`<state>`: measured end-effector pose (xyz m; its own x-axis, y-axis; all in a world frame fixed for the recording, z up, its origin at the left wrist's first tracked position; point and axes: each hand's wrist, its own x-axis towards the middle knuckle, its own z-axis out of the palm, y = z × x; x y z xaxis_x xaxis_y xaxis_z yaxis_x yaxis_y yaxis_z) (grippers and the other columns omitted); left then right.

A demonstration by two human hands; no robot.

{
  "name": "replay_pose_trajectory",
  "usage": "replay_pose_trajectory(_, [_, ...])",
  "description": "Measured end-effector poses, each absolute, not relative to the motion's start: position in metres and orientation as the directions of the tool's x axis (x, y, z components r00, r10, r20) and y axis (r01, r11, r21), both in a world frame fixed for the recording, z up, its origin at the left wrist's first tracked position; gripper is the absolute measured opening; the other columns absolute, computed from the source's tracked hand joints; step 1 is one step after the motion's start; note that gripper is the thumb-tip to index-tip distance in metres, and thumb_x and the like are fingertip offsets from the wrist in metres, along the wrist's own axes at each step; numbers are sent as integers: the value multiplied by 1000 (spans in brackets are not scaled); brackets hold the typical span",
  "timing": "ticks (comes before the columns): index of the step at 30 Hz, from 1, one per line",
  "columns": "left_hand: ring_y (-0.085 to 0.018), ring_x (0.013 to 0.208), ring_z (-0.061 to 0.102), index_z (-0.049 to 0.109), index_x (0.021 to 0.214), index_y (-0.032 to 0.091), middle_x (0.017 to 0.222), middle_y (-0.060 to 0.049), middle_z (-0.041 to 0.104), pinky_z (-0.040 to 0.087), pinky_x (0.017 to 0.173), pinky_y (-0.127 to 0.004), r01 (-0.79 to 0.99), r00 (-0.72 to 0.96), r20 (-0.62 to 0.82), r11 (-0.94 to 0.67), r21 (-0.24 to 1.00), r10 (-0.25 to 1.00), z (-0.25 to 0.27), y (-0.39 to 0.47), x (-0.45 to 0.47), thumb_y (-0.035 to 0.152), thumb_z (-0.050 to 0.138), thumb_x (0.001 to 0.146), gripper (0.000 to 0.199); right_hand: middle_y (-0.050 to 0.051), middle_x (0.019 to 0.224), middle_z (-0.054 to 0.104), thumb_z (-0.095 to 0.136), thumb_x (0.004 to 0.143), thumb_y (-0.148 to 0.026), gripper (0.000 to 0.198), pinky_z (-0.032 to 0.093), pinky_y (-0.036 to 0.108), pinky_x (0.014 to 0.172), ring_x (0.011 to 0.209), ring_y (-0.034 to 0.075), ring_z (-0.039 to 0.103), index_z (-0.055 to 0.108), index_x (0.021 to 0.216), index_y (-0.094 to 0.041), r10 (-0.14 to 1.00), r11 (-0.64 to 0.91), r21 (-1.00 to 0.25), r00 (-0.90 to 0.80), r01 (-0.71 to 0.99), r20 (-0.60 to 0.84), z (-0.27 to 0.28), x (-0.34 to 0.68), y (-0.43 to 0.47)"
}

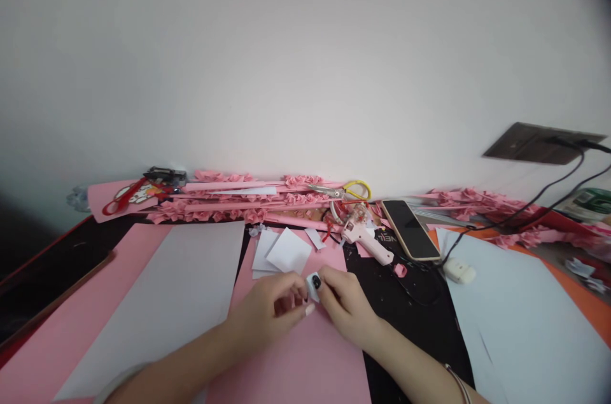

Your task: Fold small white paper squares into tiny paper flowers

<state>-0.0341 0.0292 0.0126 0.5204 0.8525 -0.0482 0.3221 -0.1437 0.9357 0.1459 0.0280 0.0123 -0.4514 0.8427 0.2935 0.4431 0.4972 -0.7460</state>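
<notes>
Only lettering I could actually make out was a pale "NE" on the black tabletop (pixel 405 321), right of center in the frame, in the gap between the pink glue gun (pixel 371 243) and the phone (pixel 411 230); whatever followed was too blurry to call. The green-and-white container (pixel 589 203) at the far right edge was unreadable, sorry.

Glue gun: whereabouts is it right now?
In the head view, the pink glue gun lies on the table a little right of centre, just left of the phone and beyond the person's right hand.
</notes>
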Motion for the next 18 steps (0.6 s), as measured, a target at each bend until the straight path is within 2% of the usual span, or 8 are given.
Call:
replay_pose_trajectory(4, [-9,41,45,41,72,21,49,9,43,36,45,-19,214,416,-84,-7,977,905,7,33,-36,31,56,78,18,-4,57,40,36,92,-25,28,29,21,49,50,10,37,42,66,-18,867,429,-829,-423,360,265,12,145,30])
replay_pose_trajectory(7, [-10,48,52,45,86,22,62,6,54,42,49,-21,133,360,-87,41,990,929,6,36,-36,32,57,79,17,-3,58,45,35,93,-26,27,31,21,49,49,10,39,47,70,-17,869,384,-872,-438,304,230,10,144,30])
replay_pose_trajectory(10, [-16,69,60,53,96,20,81,-1,62,47,61,-25,109,413,-83,41,993,907,12,37,-35,35,53,82,21,-3,57,45,35,94,-26,28,31,21,48,46,9,36,51,73,-17,868,348,-899,-454,264,202,8,144,30])
replay_pose_trajectory(14, [-18,79,58,64,78,16,77,-2,65,44,75,-26,111,500,-35,-24,994,865,20,38,-35,33,46,87,26,-4,54,43,37,92,-22,30,30,20,47,44,8,35,53,67,-16,876,323,-907,-448,270,178,8,143,30])
replay_pose_trajectory(18, [-17,77,58,67,79,17,75,-1,66,44,75,-25,91,509,-36,-13,996,860,17,40,-36,33,45,87,28,-4,52,44,38,90,-17,30,29,18,44,44,7,36,48,61,-16,890,297,-905,-431,304,147,8,142,30])
